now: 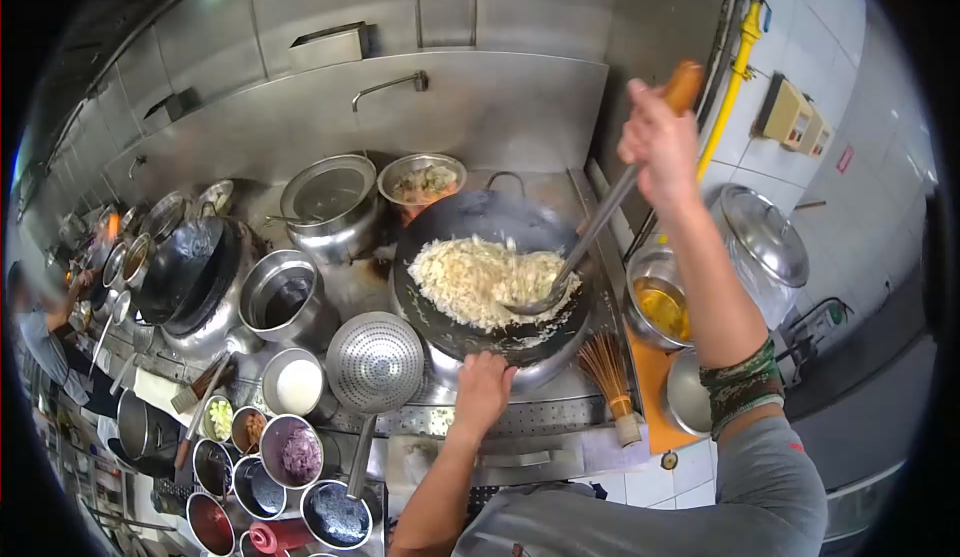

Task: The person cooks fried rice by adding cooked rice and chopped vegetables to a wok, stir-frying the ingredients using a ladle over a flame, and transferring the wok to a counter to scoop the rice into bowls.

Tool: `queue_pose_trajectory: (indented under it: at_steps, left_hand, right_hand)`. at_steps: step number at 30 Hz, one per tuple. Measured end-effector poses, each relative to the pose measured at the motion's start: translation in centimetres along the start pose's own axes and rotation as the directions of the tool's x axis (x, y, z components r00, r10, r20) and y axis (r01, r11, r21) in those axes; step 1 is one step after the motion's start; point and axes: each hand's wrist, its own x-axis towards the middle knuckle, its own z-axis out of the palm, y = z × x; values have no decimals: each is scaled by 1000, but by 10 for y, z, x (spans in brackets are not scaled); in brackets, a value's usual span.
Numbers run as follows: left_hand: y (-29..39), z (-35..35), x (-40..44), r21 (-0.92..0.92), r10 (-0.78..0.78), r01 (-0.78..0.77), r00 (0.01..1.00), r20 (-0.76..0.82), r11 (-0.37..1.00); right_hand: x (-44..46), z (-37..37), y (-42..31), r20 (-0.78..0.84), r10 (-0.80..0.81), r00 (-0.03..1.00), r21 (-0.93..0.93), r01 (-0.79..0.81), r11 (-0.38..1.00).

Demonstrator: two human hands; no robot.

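Note:
A large dark wok [470,215] sits on the burner in front of me, holding a heap of pale fried rice [455,282]. My left hand [485,389] grips the wok at its near rim, fingers bent over the edge. High on the right, my right hand [660,142] is wrapped round the handle of a long metal ladle [605,212] with an orange-brown wooden end. The ladle's bowl rests in the right side of the rice, and some grains there look blurred by motion. A bamboo wok brush [603,372] lies just right of the wok.
A perforated strainer [375,362] lies left of the wok, near several ingredient pots, one with chopped onion [301,454]. Behind stand a lidded pot [330,197] and a bowl of food [425,182]. An oil pot [660,307] is at right. Another person [50,337] stands far left.

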Motion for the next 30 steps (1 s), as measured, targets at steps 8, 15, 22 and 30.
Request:
queue_pose_trajectory:
  at_steps: [8,15,22,30]
  left_hand:
    - [0,-6,0,21,-56,55,996,65,998]
    - [21,-37,-1,74,-57,58,998,-23,996]
    - [57,-62,-16,-40,-4,4,1000,-2,999]
    - [23,-9,-82,153,-40,37,999,15,988]
  right_hand:
    - [-10,-12,134,109,69,992,181,-88,980]
    - [21,-27,73,241,173,955,30,-186,982]
    - [41,-31,40,-3,313,950,-58,-313,948]
    - [-50,6,38,24,-38,999,-119,40,992]
